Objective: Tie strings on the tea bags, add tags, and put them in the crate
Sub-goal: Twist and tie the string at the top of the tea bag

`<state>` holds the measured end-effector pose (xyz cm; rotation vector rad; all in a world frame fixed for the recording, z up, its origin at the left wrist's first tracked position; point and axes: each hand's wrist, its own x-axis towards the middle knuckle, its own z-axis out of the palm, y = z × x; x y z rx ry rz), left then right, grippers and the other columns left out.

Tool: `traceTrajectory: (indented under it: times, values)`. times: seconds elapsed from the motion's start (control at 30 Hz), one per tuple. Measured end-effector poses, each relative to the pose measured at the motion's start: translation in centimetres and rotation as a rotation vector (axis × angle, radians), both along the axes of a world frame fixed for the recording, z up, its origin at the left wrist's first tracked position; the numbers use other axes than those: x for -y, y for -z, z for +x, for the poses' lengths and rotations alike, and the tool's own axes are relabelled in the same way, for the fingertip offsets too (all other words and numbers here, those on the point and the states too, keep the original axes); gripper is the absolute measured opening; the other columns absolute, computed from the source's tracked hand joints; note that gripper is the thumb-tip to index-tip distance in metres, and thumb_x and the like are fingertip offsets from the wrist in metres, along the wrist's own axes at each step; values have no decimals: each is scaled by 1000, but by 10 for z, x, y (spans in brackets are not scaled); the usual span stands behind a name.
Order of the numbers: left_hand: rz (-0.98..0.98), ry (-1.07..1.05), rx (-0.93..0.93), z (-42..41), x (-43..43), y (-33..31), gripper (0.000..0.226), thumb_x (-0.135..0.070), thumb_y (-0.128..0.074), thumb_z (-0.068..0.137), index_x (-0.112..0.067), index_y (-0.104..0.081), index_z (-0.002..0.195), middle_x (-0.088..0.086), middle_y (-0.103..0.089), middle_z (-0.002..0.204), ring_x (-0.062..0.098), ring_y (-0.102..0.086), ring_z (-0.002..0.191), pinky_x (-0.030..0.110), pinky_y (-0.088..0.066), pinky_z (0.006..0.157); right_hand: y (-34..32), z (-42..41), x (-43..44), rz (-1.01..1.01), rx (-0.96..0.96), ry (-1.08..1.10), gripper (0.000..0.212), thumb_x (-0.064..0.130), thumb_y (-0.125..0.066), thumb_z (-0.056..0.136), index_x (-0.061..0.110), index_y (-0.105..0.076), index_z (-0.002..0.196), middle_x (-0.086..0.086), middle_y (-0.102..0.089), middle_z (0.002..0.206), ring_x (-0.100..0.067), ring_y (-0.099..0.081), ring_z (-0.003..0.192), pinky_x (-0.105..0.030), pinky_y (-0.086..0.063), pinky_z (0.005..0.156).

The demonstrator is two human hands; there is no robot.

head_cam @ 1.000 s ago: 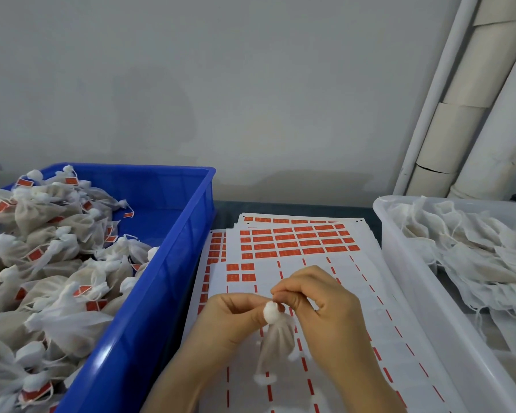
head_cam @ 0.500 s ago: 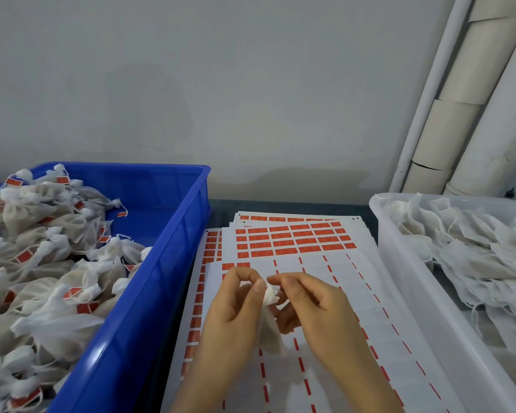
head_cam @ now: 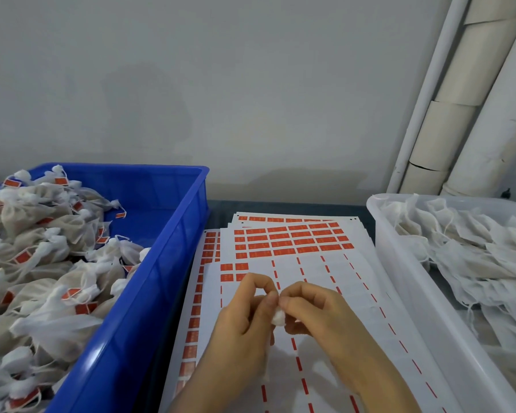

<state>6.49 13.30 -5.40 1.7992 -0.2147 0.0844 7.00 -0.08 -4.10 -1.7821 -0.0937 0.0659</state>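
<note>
A white tea bag (head_cam: 278,317) hangs between my two hands above the tag sheets; only its bunched top shows. My left hand (head_cam: 242,320) and my right hand (head_cam: 319,314) both pinch that top, fingertips meeting at the neck. Its body is mostly hidden behind my left hand. The white sheets of red tags (head_cam: 292,242) lie under my hands, with many tags gone from the near rows. A blue crate (head_cam: 161,263) on the left holds several tied, tagged tea bags (head_cam: 51,263).
A translucent white bin (head_cam: 405,281) on the right holds a heap of untied tea bags (head_cam: 471,248). A grey wall stands behind the table, with white pipes (head_cam: 459,93) rising at the back right.
The hands have stayed together on the bag's top; the bag's hanging body, visible a second ago, is now hidden behind my left hand. The view has shifted slightly.
</note>
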Motion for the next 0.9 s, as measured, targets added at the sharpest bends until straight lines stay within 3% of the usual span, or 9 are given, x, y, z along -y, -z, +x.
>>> traceTrajectory:
  times: [0.17, 0.3, 0.4, 0.53, 0.6, 0.67, 0.77, 0.83, 0.9]
  values:
    - [44, -22, -6, 1, 0, 2, 6, -30, -41, 95, -32, -46, 92, -20, -59, 61, -3, -54, 55, 8, -44, 52, 1, 1, -2, -163, 107, 144, 15, 27, -57, 89, 33, -58, 75, 19, -62, 75, -7, -60, 78, -5, -44, 59]
    - [20, -7, 24, 1, -2, 0, 7, -34, -41, 92, -30, -48, 91, -18, -59, 56, -1, -53, 49, 9, -41, 47, -4, -1, 2, -112, 52, 34, 8, 43, -60, 82, 38, -65, 79, 26, -67, 77, 3, -63, 81, -7, -47, 67]
    - [-7, 15, 9, 1, -2, 0, 8, -31, -42, 93, -30, -49, 90, -15, -60, 58, 0, -52, 48, 10, -41, 47, -4, -5, 3, -170, 16, -37, 8, 39, -61, 84, 36, -66, 79, 25, -67, 77, 8, -61, 79, -5, -46, 65]
    - [-67, 42, -42, -2, 0, -3, 13, -36, -40, 93, -32, -52, 89, -15, -60, 63, 2, -54, 52, 12, -47, 52, -6, 7, -1, -45, -86, 74, 19, 17, -58, 88, 26, -61, 72, 9, -64, 71, -14, -63, 74, -20, -53, 75]
    - [-95, 39, -70, -2, 0, -5, 27, -51, -35, 83, -32, -53, 91, -19, -60, 68, 1, -57, 58, 12, -49, 54, -9, 15, -2, -2, -230, 179, 24, 7, -57, 89, 18, -55, 68, -1, -59, 74, -17, -58, 70, -24, -53, 76]
    - [-116, 54, -105, -1, -1, -5, 36, -56, -33, 76, -32, -53, 94, -28, -60, 76, -5, -60, 69, 10, -50, 55, -12, 13, -2, 186, -281, 180, 26, 1, -53, 89, 11, -56, 65, -6, -56, 71, -16, -55, 65, -27, -50, 69]
    - [-128, 89, -203, -2, 1, -6, 13, -39, -54, 86, -32, -52, 96, -16, -66, 74, -3, -62, 63, 10, -49, 54, -12, 3, 2, 381, -253, 207, 22, 3, -51, 89, 4, -60, 69, -12, -57, 66, -19, -54, 62, -28, -51, 63]
    - [-85, 106, -176, -3, 2, -3, 31, -24, -72, 78, -35, -50, 98, -6, -68, 67, 6, -62, 58, 13, -51, 59, -12, 0, 0, 424, -232, 187, 22, 7, -50, 90, 1, -60, 72, -13, -56, 64, -19, -53, 62, -29, -51, 63]
    - [-73, 70, -90, -2, 3, -3, 30, -21, -75, 75, -34, -56, 94, -4, -69, 67, 10, -64, 60, 14, -51, 59, -11, 0, -2, 450, -220, 161, 23, 9, -48, 91, 0, -61, 75, -15, -54, 66, -22, -52, 65, -35, -51, 70]
